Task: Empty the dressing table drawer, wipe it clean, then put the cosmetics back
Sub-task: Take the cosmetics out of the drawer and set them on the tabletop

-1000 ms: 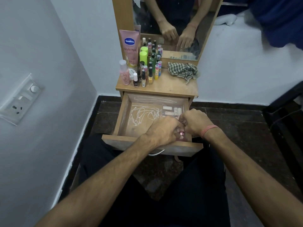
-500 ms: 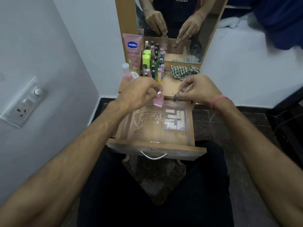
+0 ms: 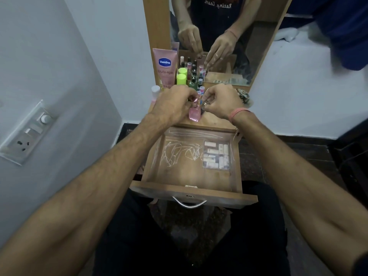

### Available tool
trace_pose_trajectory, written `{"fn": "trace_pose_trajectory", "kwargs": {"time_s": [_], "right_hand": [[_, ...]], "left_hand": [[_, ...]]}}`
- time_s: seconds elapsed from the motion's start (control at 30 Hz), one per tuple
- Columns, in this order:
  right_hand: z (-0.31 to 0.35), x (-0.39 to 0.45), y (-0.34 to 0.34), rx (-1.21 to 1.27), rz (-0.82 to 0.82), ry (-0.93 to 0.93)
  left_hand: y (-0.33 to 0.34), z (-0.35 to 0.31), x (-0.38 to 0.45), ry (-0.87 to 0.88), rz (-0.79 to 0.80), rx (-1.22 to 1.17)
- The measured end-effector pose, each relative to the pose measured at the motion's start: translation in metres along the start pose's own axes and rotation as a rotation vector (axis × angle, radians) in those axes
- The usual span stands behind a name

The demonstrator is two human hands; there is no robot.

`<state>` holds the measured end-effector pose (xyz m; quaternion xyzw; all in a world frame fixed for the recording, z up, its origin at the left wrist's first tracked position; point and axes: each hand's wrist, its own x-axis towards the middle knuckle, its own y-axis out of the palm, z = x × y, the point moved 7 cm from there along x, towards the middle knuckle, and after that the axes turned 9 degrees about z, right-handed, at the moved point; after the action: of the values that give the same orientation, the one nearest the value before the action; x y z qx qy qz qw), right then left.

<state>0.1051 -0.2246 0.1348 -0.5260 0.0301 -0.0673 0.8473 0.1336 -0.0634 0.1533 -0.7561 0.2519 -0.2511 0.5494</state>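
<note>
Head view. Left hand [image 3: 175, 105] — fingers curled, pinching the cap of a pink bottle [image 3: 194, 113] that stands on the desk top [image 3: 217, 121] near its front edge. Right hand [image 3: 221, 100] — fingers curled around a small dark item, mostly hidden. The hands cover much of the bottle cluster [image 3: 194, 76] at the back-left corner. Pink tube [image 3: 164, 66] reads "Vaseline", "Gluta-Hya". Open drawer [image 3: 191, 193] holds a clear case [image 3: 217, 155] at its right side. Half a second ago both hands were nearer the drawer, the bottle held in the air.
</note>
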Motion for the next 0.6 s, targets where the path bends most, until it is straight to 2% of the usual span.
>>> {"fn": "trace_pose_trajectory", "kwargs": {"time_s": [0.47, 0.6], "right_hand": [[0.004, 0.003, 0.013, 0.039, -0.028, -0.042], [0.000, 0.002, 0.015, 0.067, -0.059, -0.038]], "left_hand": [[-0.001, 0.001, -0.001, -0.019, -0.055, -0.081], [-0.002, 0.002, -0.011, -0.033, -0.127, -0.131]]}}
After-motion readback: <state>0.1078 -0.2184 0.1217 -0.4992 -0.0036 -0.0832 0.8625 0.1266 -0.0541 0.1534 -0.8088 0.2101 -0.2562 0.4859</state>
